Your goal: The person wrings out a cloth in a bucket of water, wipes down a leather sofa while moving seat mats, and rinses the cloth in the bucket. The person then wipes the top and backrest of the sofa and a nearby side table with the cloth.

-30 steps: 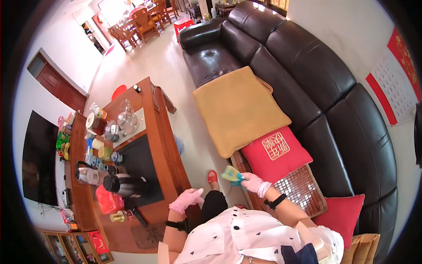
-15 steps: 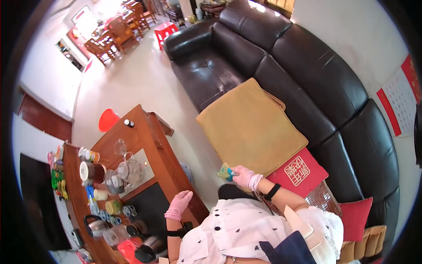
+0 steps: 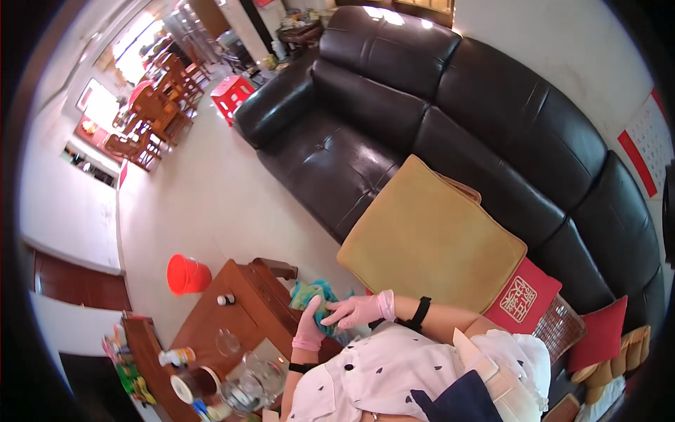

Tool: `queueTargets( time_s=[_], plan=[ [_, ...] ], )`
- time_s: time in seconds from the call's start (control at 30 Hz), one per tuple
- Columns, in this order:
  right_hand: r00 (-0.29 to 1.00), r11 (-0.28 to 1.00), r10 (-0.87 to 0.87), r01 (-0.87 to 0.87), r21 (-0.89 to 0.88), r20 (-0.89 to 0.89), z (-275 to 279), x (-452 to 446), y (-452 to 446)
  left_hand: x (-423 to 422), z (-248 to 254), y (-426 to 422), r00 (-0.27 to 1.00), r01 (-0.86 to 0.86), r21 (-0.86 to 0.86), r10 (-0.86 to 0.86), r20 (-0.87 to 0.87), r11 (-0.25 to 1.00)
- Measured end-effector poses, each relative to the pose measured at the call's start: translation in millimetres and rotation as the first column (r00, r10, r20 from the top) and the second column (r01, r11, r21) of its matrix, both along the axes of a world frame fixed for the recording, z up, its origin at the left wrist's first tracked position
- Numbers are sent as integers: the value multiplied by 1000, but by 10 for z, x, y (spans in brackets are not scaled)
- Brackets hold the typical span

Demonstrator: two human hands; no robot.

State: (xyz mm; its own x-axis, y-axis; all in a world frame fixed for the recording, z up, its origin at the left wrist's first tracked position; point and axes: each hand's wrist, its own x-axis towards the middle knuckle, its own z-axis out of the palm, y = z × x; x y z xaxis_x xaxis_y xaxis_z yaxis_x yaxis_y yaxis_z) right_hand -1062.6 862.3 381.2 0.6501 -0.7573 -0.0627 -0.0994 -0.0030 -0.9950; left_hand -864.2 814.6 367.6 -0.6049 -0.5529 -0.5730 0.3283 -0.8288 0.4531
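A crumpled green and blue cloth (image 3: 306, 293) is between my two hands, in front of my body and over the near corner of the wooden table (image 3: 246, 295). My left hand (image 3: 309, 329), in a pink glove, grips it from below, with the thumb up. From the right, my pink-gloved right hand (image 3: 361, 311) reaches across and pinches the cloth's lower part, its fingertips close to the left hand. The fingers partly hide the cloth.
A dark leather sofa (image 3: 337, 155) carries a tan seat mat (image 3: 436, 235) and red cushions (image 3: 531, 292). On the table are a small bottle (image 3: 226, 299), a lidded jar (image 3: 195, 385) and glassware (image 3: 260, 376). A red bucket (image 3: 188, 275) stands on the floor.
My right hand has brought the cloth left, away from the tan mat. My left hand has risen from beside the table and taken hold of it. The view has shifted.
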Motion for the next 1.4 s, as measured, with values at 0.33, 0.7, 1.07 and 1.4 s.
queueTargets(
  time_s=[0.33,0.7,1.07,1.4],
  plan=[
    [519,438,-639,852,286,-569,-1196,-1319,67,-321,-214,-1745,967,90,36,-96,238,995],
    [67,-509,-126,852,122,-990,-2481,-1222,2863,-321,21,-2886,660,512,224,-547,515,829],
    [-246,-873,-135,488,-2,-960,-2702,-698,2878,-155,-30,-3285,224,590,373,-589,777,716],
    [-562,-757,-289,629,-174,-775,-1662,-712,2073,-472,-50,-3770,320,766,275,-715,621,581]
  ],
)
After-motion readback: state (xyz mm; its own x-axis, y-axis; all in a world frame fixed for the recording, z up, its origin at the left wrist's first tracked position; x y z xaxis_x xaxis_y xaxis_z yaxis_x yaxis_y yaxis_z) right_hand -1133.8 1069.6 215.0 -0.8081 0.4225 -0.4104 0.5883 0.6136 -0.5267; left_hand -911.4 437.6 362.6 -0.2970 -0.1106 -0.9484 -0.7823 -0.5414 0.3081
